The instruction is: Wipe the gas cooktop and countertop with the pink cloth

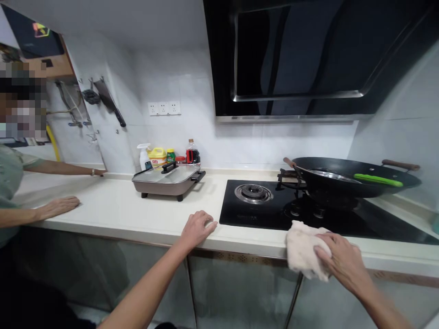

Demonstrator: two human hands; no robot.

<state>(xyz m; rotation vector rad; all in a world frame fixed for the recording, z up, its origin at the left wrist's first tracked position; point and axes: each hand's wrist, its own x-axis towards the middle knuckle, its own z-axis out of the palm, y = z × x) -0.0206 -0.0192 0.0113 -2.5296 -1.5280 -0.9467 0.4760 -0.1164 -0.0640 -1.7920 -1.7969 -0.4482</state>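
My right hand [339, 256] grips a whitish cloth [302, 249] at the counter's front edge, just before the black gas cooktop [247, 215]. Part of the cloth hangs over that edge. My left hand [199, 228] rests on the white countertop [164, 220] near the cooktop's left corner. Its fingers are loosely bent, the thumb stands apart, and nothing shows in it. The bare left burner [254, 193] lies beyond my hands. Over the right burner sits a large black wok [343, 183] with a green-handled utensil [377, 179] and a metal lid or dish inside.
A lidded electric pan [164, 185] stands left on the counter, with a spray bottle [143, 156] and several other bottles behind it. A dark range hood [295, 59] overhangs the cooktop. At far left, another person's hand [58, 206] rests on the counter. A cleaver [109, 101] hangs on the wall.
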